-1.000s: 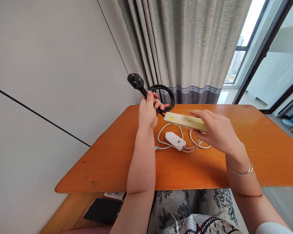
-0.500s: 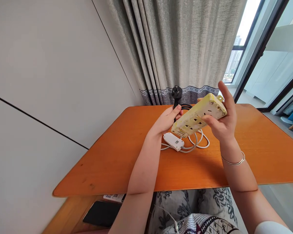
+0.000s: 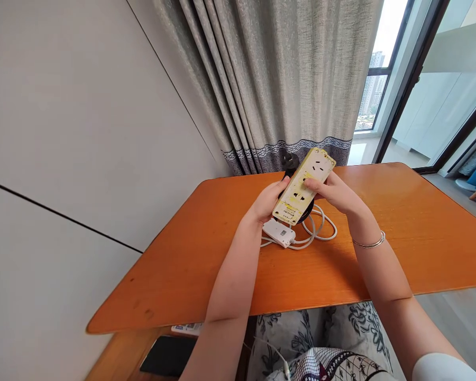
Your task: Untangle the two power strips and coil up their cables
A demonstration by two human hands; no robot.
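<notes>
One yellowed power strip, gripped between left hand and right hand; one black plug behind; one white adapter below.

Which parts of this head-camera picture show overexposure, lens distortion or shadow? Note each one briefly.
Head view: the window top right is blown out to near white; the wall seam and curtain lean outward, a wide-angle effect; soft daylight gives only a faint shadow under the power strip held by the left hand and right hand; the orange table stays sharp.
</notes>
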